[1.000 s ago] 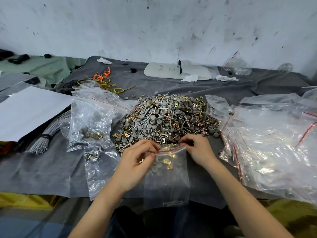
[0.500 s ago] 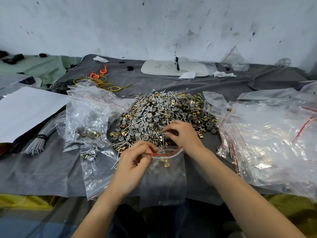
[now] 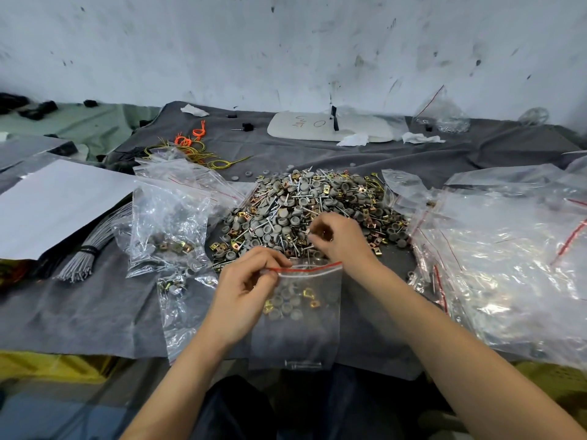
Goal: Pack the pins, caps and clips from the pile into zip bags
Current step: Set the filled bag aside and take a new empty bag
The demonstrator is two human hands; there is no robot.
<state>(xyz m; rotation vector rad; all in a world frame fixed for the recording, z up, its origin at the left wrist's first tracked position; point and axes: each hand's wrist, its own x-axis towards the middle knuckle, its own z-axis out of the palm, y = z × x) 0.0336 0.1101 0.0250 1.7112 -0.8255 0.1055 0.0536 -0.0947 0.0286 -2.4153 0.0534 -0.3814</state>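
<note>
Head view.

- Hands: two. The left hand pinches the left corner of the red zip strip between thumb and fingers. The right hand hovers over the near edge of the pile, fingers curled inward and bunched together. Whether they hold a part cannot be told.
- Zip bag: one in hand, clear, lying flat on the grey-clothed bench just in front of the pile, mouth towards it. Inside are several grey caps and about three brass clips.
- Pile: one, mid-bench, of grey caps, metal pins and brass clips mixed, too many to count.
- Filled bags: at least three, overlapping, just left of the pile.
- Bag heap: one, right of the pile, count unclear.
- White sheet: one, far left.
- Grey wire bundle: one, tied, beside the sheet.
- Orange and yellow ties: one loose cluster behind the filled bags.
- White board: one, at the back near the wall.
</note>
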